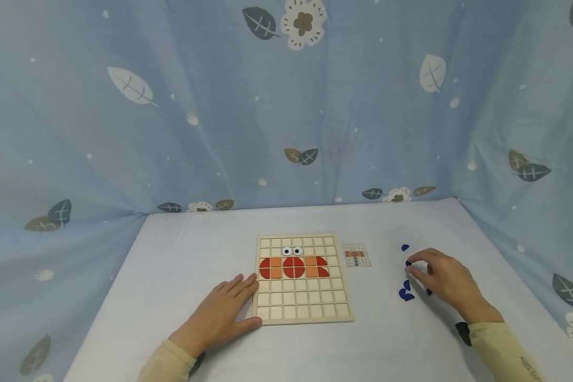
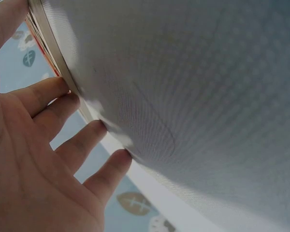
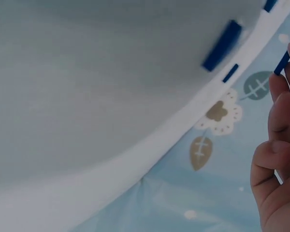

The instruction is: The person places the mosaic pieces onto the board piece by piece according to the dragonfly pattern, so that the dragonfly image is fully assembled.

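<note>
One board [image 1: 301, 298] on the counter [image 1: 196, 254]: saw it near the middle, with red pieces [image 1: 288, 271] and orange pieces [image 1: 275, 273] in a band across its upper half and two eyes [image 1: 287, 251] at 12 o'clock of that band's centre. Found the left hand [image 1: 219, 314] at the board's 8 o'clock, with straight fingers touching the edge. Found the right hand [image 1: 446, 281] well off towards 3 o'clock, with thumb and forefinger clamped on a blue piece [image 1: 408, 263]. Counted five loose blue pieces [image 1: 407, 285] round about: one at 12 o'clock from the held piece, three clustered at 6 o'clock, one at 5 o'clock, partly hidden by the hand. Noticed a card [image 1: 357, 255] between the board and the right hand, at the board's 2 o'clock, printed with a grid and a similar band. Saw a curtain [image 1: 286, 106] at 12 o'clock beyond the counter, patterned with leaves and flowers.
</note>
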`<state>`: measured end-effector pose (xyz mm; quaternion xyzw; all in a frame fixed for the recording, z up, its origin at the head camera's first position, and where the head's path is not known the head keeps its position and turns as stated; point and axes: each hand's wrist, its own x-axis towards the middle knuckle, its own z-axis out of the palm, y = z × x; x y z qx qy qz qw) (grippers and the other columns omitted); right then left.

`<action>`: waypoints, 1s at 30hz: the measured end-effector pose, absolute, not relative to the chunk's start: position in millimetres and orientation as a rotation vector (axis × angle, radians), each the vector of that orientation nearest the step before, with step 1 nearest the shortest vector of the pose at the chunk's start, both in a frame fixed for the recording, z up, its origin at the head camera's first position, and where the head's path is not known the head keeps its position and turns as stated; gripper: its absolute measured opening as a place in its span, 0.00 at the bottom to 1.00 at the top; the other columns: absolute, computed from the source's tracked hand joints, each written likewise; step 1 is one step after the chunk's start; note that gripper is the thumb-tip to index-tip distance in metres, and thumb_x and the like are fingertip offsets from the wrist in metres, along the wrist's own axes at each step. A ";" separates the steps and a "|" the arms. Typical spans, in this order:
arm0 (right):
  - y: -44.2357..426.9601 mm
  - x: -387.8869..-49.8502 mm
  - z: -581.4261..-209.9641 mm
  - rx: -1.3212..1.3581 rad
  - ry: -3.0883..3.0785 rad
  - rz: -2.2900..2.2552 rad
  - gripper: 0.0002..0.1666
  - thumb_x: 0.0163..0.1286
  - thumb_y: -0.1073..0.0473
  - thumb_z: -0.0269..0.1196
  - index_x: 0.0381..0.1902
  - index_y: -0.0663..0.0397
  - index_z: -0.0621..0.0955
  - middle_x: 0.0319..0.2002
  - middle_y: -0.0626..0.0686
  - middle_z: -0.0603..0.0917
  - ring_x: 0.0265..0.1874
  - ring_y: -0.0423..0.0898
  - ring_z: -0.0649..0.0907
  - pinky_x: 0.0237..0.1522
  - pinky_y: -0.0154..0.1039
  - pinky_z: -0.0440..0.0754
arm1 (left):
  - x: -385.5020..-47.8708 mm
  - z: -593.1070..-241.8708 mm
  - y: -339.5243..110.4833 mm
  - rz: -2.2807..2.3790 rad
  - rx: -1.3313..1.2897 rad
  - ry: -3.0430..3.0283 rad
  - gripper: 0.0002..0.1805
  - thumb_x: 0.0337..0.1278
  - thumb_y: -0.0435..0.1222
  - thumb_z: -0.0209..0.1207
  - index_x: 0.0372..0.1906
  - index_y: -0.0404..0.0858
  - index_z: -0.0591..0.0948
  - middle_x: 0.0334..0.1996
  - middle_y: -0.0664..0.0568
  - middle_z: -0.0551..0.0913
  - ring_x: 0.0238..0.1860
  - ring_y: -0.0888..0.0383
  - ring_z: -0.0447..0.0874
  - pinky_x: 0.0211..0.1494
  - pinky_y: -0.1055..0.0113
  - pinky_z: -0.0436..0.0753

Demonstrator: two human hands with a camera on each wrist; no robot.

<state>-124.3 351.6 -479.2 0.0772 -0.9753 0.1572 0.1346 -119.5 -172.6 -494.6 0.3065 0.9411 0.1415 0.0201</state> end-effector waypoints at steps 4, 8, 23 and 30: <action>340.6 -125.9 -473.9 0.280 -2.757 0.444 0.12 0.60 0.56 0.76 0.42 0.46 0.88 0.33 0.47 0.82 0.20 0.37 0.70 0.16 0.33 0.67 | -117.8 -495.0 -175.3 0.434 0.940 2.922 0.45 0.64 0.65 0.56 0.75 0.38 0.69 0.76 0.50 0.64 0.75 0.42 0.61 0.73 0.43 0.64; 331.6 -126.3 -471.1 0.353 -2.685 0.453 0.13 0.58 0.58 0.77 0.41 0.45 0.88 0.39 0.49 0.85 0.22 0.37 0.71 0.16 0.32 0.67 | -117.3 -494.7 -176.0 0.438 0.925 2.914 0.45 0.64 0.65 0.57 0.75 0.39 0.68 0.77 0.50 0.64 0.76 0.43 0.60 0.74 0.42 0.63; 306.9 -132.6 -471.3 0.479 -2.587 0.472 0.21 0.55 0.60 0.79 0.48 0.47 0.87 0.39 0.47 0.85 0.23 0.38 0.71 0.17 0.30 0.66 | -119.5 -495.8 -172.4 0.420 0.906 2.902 0.46 0.63 0.66 0.56 0.76 0.41 0.67 0.77 0.52 0.63 0.76 0.44 0.60 0.74 0.42 0.62; 284.3 -134.5 -471.0 0.568 -2.566 0.517 0.18 0.56 0.59 0.78 0.45 0.45 0.88 0.41 0.43 0.85 0.24 0.38 0.73 0.20 0.30 0.67 | -119.4 -495.0 -171.8 0.412 0.913 2.909 0.46 0.63 0.66 0.56 0.76 0.41 0.67 0.77 0.52 0.63 0.76 0.43 0.60 0.74 0.43 0.63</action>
